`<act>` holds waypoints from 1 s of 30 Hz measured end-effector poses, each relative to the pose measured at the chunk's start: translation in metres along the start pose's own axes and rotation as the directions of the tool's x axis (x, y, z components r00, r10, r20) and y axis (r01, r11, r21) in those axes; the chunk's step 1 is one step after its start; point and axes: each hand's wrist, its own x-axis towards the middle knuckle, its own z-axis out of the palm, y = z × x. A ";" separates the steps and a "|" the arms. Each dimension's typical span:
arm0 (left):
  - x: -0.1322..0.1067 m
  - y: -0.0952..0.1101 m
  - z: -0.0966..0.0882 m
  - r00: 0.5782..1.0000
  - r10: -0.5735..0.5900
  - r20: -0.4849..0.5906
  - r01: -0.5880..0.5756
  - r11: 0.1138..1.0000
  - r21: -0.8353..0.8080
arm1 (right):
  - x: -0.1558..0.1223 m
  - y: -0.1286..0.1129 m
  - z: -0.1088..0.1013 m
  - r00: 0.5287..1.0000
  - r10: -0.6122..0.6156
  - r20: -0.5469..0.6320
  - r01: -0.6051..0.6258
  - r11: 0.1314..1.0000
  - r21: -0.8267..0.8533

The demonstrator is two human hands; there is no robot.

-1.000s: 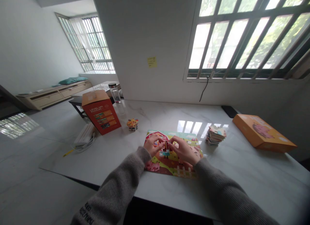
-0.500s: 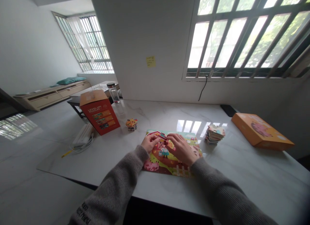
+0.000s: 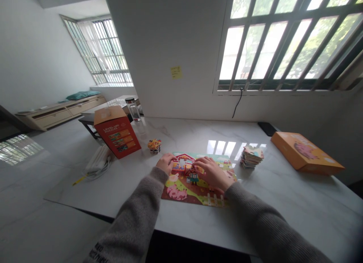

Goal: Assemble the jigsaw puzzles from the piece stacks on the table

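A jigsaw puzzle (image 3: 198,195) with a farm picture lies on the table in front of me, showing a red barn, a pink pig and a fence. My left hand (image 3: 165,164) rests at its upper left edge, fingers loosely bent and touching the border by the barn. Over the middle of the picture is my right hand (image 3: 211,173), its fingertips bent down onto a small reddish puzzle piece (image 3: 189,168) beside the barn. A pale patch shows in the barn area. The right hand covers part of the puzzle's right side.
Stacks of puzzle pieces stand left (image 3: 154,146) and right (image 3: 252,158) of the puzzle. A red-orange box (image 3: 121,140), glass bottle (image 3: 134,111) and white power strip (image 3: 98,159) are at the left. An orange box (image 3: 307,153) and dark flat object (image 3: 267,129) lie at the right.
My left hand has let go of the piece both hands held and moved left to the puzzle's edge. The right fingertips have come down slightly; the puzzle's left side shows more.
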 end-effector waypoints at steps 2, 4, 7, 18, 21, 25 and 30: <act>-0.002 -0.002 0.004 0.998 0.017 0.060 -0.018 1.000 0.020 | 0.007 -0.002 0.000 0.999 -0.026 0.043 0.027 1.000 -0.015; -0.002 -0.002 0.006 0.996 0.006 0.088 -0.009 0.999 0.031 | 0.017 -0.004 0.001 0.996 -0.048 0.078 0.052 0.997 -0.056; -0.002 -0.004 0.007 0.996 0.000 0.094 -0.003 0.999 0.032 | 0.031 -0.005 0.007 0.990 -0.085 0.113 0.102 0.984 -0.148; -0.004 0.002 0.004 0.984 0.040 0.176 -0.062 0.991 0.119 | 0.048 0.000 0.018 0.976 -0.070 0.209 0.116 0.969 -0.218; -0.005 0.006 0.003 0.979 0.027 0.203 -0.060 0.986 0.157 | 0.049 0.001 0.022 0.973 -0.041 0.225 0.095 0.968 -0.233; -0.005 0.009 0.002 0.966 0.052 0.251 -0.100 0.978 0.182 | 0.049 0.002 0.027 0.974 -0.002 0.225 0.057 0.970 -0.237; -0.008 0.016 0.002 0.949 0.058 0.310 -0.127 0.970 0.206 | 0.045 0.001 0.027 0.975 0.002 0.221 0.044 0.978 -0.205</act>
